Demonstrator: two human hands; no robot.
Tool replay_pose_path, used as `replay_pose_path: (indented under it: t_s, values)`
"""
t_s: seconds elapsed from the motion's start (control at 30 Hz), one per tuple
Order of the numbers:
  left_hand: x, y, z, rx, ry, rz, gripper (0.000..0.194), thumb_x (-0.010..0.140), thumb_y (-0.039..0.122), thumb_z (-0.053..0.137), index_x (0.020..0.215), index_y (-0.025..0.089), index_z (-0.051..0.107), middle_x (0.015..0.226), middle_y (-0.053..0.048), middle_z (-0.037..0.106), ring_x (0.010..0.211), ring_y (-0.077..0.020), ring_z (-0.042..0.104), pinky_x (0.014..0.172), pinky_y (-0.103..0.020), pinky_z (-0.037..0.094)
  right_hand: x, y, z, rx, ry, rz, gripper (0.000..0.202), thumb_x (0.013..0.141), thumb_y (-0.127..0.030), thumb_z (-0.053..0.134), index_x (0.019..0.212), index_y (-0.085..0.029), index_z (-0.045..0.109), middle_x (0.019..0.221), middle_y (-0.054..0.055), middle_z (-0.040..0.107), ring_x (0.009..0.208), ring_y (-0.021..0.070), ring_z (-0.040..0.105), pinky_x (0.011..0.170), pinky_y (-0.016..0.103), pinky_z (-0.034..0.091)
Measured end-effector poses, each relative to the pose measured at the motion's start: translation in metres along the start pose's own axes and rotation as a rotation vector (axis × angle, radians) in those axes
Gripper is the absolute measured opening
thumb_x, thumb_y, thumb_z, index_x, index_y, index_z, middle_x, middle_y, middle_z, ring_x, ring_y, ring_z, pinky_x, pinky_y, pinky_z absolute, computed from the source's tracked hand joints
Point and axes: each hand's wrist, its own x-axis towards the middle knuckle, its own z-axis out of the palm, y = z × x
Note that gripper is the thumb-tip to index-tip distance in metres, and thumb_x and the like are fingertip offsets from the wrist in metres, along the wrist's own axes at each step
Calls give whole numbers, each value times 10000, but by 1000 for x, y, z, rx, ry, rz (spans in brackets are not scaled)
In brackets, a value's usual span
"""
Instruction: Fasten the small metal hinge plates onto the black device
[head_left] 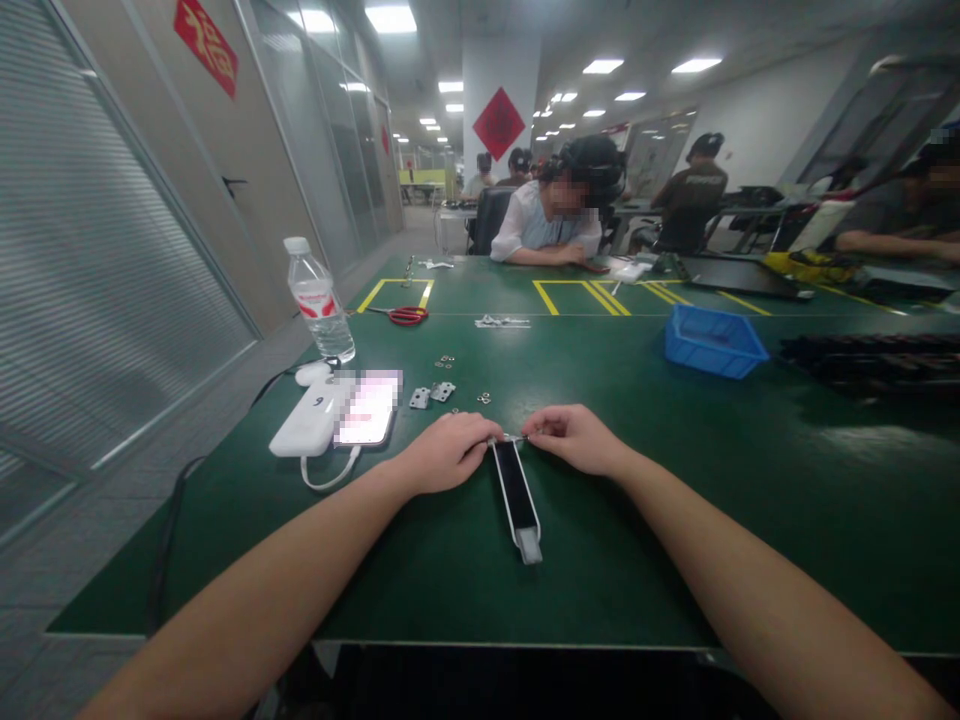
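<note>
A long narrow piece with a white frame, black middle and grey tab at its near end lies on the green table in front of me. At its far left corner, my left hand is closed, its fingertips gripping the end. My right hand is closed in a pinch at the far right corner; whatever small part lies between its fingertips is too small to name. Just beyond my left hand sit two small metal plates with holes. A few small rings or nuts lie near them.
To the left are a white power bank cabled to a phone, and a water bottle. Farther off lie red-handled scissors, small white parts and a blue bin. A person sits across the table.
</note>
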Motion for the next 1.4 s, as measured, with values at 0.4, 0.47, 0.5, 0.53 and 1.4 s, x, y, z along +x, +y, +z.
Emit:
replay_pose_path:
  t_s: [0.4,0.47,0.5,0.53,1.4]
  values:
    - [0,3,-4,-12,-14,-13,261,878,123,408,1082,188,559,1016,-53,624,968,-195,562,859,-362,430,-1,3,-1,16,13,9,202,771,-274,610,882,-139,711,648,1,608,564,89,494,542,234,394]
    - [1,3,-4,-13,-13,-16,259,875,120,411,1077,185,560,1010,-53,624,961,-196,562,856,-363,429,-1,2,-1,5,12,8,216,770,-292,617,890,-140,709,621,-7,585,540,85,470,519,230,374]
    - [1,3,-4,-13,-13,-17,257,875,119,411,1074,185,561,1011,-53,624,961,-196,561,856,-363,429,-1,1,-1,-3,13,10,222,766,-301,623,895,-141,708,606,-12,572,525,83,456,505,228,362]
    - [1,3,-3,-15,-14,-18,256,876,118,412,1072,186,562,1014,-52,624,964,-196,561,856,-362,428,-2,0,-1,-9,13,11,227,760,-310,633,897,-144,706,594,-16,561,513,81,444,494,226,353]
    - [0,0,0,0,5,-11,255,877,122,403,1065,190,561,1030,-58,632,981,-202,566,861,-369,429,-3,-5,11,-106,82,-201,213,766,-257,627,951,-170,687,819,41,673,569,91,492,556,241,431]
